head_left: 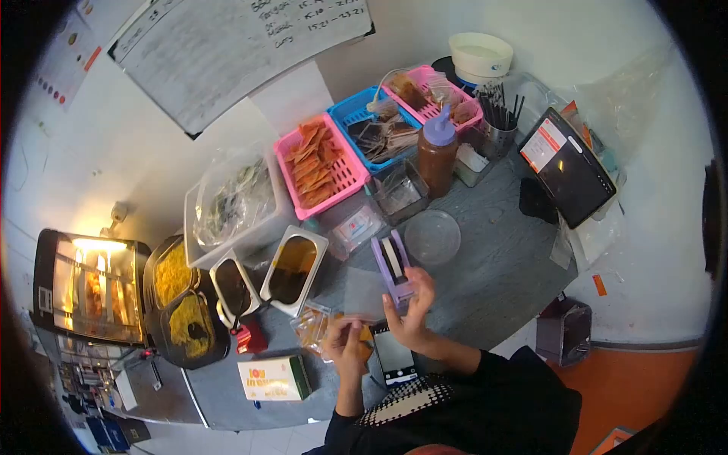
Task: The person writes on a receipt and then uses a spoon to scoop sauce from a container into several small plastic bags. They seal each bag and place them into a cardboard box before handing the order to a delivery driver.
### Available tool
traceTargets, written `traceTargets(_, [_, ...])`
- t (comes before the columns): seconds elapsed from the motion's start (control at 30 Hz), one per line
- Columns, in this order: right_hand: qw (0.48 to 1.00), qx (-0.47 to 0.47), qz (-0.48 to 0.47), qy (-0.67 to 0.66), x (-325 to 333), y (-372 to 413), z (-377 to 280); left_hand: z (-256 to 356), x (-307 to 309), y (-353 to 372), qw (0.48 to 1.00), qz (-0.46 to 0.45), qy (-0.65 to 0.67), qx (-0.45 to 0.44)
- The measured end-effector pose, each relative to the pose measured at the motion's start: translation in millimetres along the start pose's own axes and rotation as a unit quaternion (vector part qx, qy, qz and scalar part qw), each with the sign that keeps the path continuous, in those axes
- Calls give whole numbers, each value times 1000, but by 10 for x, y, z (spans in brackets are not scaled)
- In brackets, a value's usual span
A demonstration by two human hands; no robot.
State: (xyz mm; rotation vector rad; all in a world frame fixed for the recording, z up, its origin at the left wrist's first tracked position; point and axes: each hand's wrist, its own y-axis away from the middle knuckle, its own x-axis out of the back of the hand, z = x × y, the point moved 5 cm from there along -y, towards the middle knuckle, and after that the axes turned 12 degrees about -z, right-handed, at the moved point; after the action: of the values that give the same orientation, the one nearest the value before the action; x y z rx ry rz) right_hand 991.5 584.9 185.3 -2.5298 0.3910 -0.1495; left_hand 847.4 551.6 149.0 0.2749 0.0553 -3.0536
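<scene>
My left hand [345, 345] is closed in a pinch near the table's front, at the lower edge of a clear plastic sheet or bag [362, 290]. Exactly what sits between its fingers I cannot tell. My right hand [412, 312] is raised with fingers apart, its fingertips at the near end of a purple tape dispenser [399, 287]. White tape shows in the dispenser's middle. Beside my left hand lie clear packets with orange contents [309, 327]. A phone [396, 356] lies below my two hands, partly covered by my sleeve.
Metal pans of dark sauce [322, 254] and a white-and-orange box [271, 379] stand to the left. Behind are a pink basket of orange packets [354, 179], a blue basket [356, 110] and a sauce bottle [437, 163]. A round clear lid [432, 236] and a tablet [576, 182] are rightward.
</scene>
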Motion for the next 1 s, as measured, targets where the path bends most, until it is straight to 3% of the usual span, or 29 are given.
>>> traceTargets(0.03, [987,89,1,132,55,56,-157,54,60,56,1000,4,-14,-20])
traceTargets(0.07, [952,190,-143,190,66,155,-244,107,112,106,999,6,-26,-41])
traceTargets(0.17, [931,146,-327,62,-106,313,-473,233,191,330,993,-21,-102,-53])
traceTargets(0.3, [916,-79,-381,-101,-152,509,-489,277,244,585,972,-49,-210,-96])
traceTargets(0.4, [902,-44,-427,-50,-147,612,-577,322,277,698,960,-62,-242,-129])
traceTargets(0.47, [908,-49,-414,-49,-156,672,-647,315,317,742,956,-76,-255,-127])
traceTargets(0.57, [907,-67,-411,-56,-178,762,-681,260,414,774,966,-107,-229,-51])
traceTargets(0.7, [906,-118,-395,-95,-217,899,-631,313,430,809,986,-143,-83,9])
traceTargets(0.8, [896,-161,-412,-37,-275,993,-710,278,491,825,991,-133,-22,22])
traceTargets(0.87, [933,-24,-358,42,-369,1089,-846,207,523,840,994,-105,15,10])
traceTargets(0.9, [940,45,-329,80,-415,1169,-911,193,551,834,991,-119,-57,6])
traceTargets(0.93, [912,68,-357,188,-474,1261,-908,178,581,828,983,-131,-128,1])
traceTargets(1.0, [914,-33,-350,203,-490,1294,-771,296,597,782,938,-168,-302,-24])
